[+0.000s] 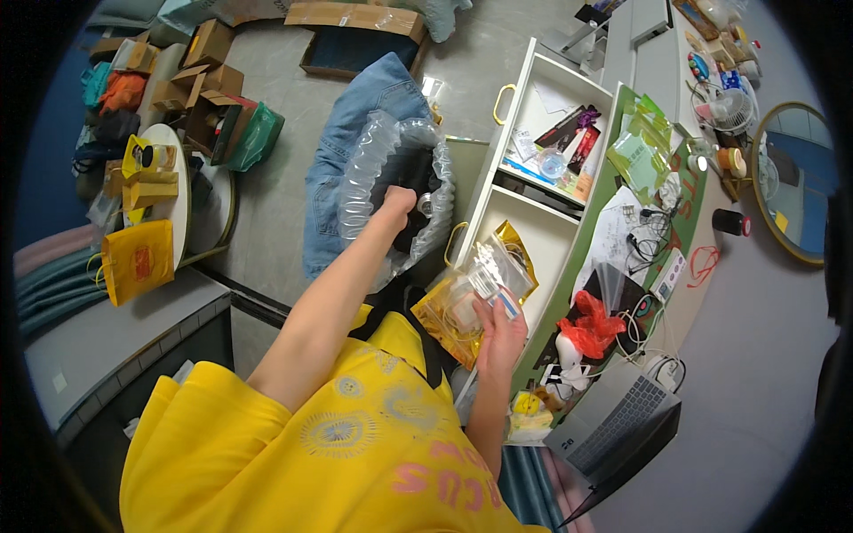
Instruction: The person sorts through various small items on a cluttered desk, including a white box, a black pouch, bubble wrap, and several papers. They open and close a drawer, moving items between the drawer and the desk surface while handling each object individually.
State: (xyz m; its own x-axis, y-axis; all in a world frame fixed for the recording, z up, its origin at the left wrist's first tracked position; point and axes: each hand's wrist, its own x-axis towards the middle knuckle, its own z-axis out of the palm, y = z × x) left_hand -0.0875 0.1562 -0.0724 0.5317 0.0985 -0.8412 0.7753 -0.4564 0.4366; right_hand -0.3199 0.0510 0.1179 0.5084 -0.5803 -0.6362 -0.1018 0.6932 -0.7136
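My left hand (400,204) reaches into an opening lined with clear inflated air-cushion wrap (357,173). Its fingers are closed beside dark contents, and what they grip is hidden. A small round silvery thing (425,206) lies just right of that hand. Blue denim (325,209) surrounds the wrap on its left and far side. In my right hand (502,338) is a clear-fronted gold pouch (442,313), with small pale items showing through the plastic. The pouch is tilted in front of the open lower drawer (533,233).
The upper drawer (555,84) stands open with papers and small packets. On the desk are a laptop (622,422), cables, a red plastic bag (590,327) and a small fan (724,108). Cardboard boxes (209,44) and a round white table (178,191) are at left.
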